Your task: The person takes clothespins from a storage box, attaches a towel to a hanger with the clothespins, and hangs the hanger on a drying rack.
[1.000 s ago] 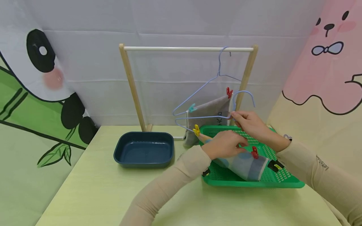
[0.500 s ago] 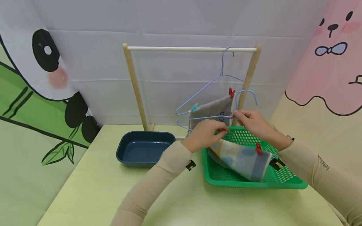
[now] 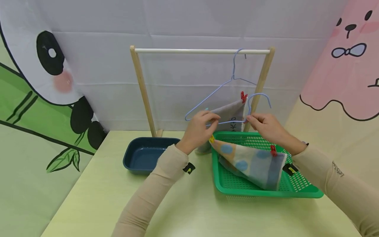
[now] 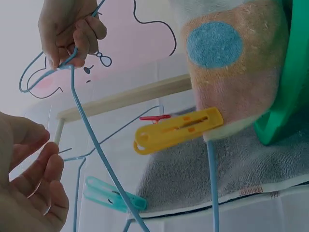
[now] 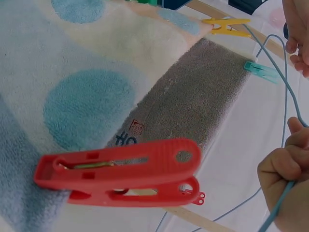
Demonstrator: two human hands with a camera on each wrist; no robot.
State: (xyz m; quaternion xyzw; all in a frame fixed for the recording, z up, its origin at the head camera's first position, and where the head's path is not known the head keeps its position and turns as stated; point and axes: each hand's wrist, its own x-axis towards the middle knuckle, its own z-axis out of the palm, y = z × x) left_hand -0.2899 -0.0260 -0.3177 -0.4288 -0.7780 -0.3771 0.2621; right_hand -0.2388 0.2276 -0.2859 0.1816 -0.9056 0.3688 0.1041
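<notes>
My right hand (image 3: 265,129) grips a blue wire hanger (image 4: 96,145) at the base of its hook. From that hanger hangs a patterned towel (image 3: 251,164) with blue dots, held by a yellow clothespin (image 4: 178,129) at one corner and a red clothespin (image 5: 169,152) farther along. My left hand (image 3: 199,131) overlaps the hanger's left part in the head view. In the left wrist view its fingers are loosely bent, apart from the wire, with nothing between them. The towel's lower part hangs into the green basket (image 3: 266,193).
Behind, a second blue hanger (image 3: 208,96) hangs on the rack's white bar (image 3: 183,51). It carries a grey towel (image 5: 193,92) with teal (image 4: 113,193) and red (image 3: 243,97) clothespins. A dark blue tray (image 3: 139,171) stands left of the basket on the table (image 3: 97,197).
My left hand has left the towel and moved left and up to the hanger's left side, uncovering the towel. The right hand keeps its grip on the hanger.
</notes>
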